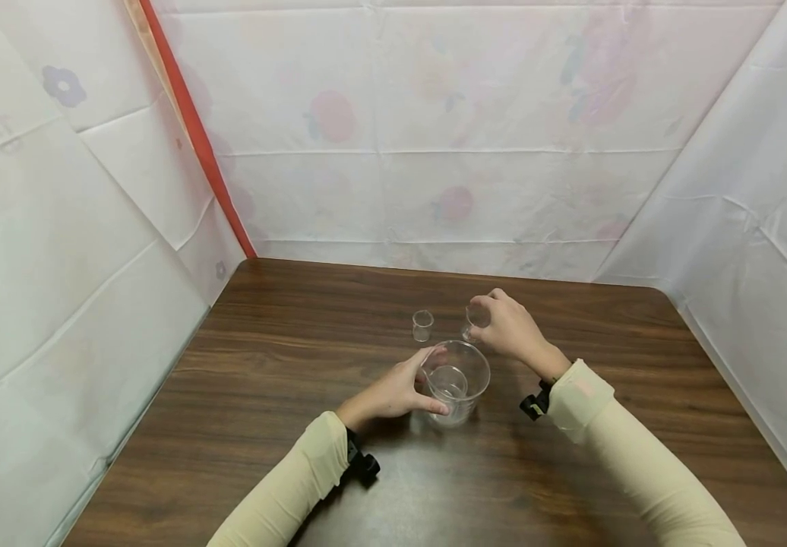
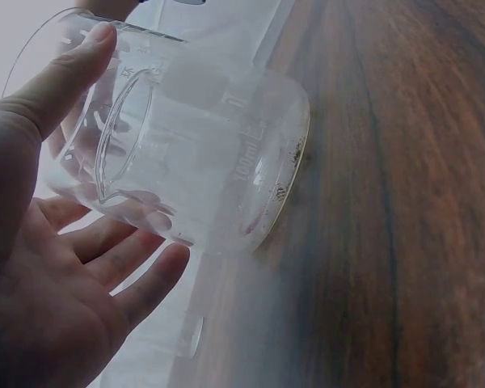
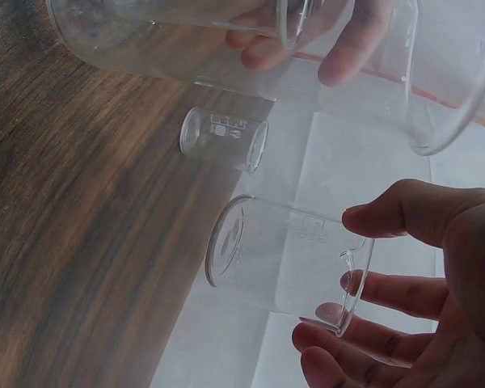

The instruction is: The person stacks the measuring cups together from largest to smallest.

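Holding beakers (image 1: 473, 387), brown table (image 1: 270, 365), flowered sheets (image 1: 393, 197)

I could make out "100ml" in white print (image 2: 247, 160) near the base of the big beaker (image 2: 200, 166), though not whether it sat on that glass or on the inner beaker (image 1: 448, 382). Towards the rim, a few characters were too faint to read. The small beaker (image 3: 225, 141) bore scale lines, a white block and an illegible sign; the held beaker (image 3: 284, 252), blurred marks.
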`<state>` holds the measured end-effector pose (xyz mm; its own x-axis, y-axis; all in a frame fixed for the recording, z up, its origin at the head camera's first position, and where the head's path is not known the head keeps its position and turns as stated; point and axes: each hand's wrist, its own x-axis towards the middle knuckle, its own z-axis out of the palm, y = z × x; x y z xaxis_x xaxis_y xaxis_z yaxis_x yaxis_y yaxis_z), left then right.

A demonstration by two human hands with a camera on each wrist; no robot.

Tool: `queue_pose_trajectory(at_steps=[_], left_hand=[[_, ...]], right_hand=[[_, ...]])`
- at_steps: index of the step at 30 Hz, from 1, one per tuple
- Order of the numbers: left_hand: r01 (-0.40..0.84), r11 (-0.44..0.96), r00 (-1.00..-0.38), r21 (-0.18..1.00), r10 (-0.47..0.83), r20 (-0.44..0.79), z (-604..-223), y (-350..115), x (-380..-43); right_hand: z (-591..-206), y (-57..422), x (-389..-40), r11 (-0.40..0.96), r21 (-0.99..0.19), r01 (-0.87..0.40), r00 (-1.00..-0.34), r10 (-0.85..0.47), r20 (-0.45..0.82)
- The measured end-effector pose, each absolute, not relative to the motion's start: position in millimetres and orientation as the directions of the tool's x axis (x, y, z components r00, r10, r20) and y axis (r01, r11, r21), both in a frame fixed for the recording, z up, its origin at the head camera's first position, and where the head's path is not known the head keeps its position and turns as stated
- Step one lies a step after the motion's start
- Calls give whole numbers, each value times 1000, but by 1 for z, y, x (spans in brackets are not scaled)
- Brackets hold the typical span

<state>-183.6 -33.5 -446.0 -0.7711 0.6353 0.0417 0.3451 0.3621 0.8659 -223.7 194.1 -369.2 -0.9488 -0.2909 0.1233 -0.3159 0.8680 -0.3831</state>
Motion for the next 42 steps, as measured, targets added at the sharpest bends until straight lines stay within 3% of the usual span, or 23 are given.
queue_pose_trajectory(at_steps=[42], left_hand=[[338,382,-778,860,627,27,-447,-34,-184]], right_hand=[[-327,194,-210,854,-354,-380,-924,-333,188]])
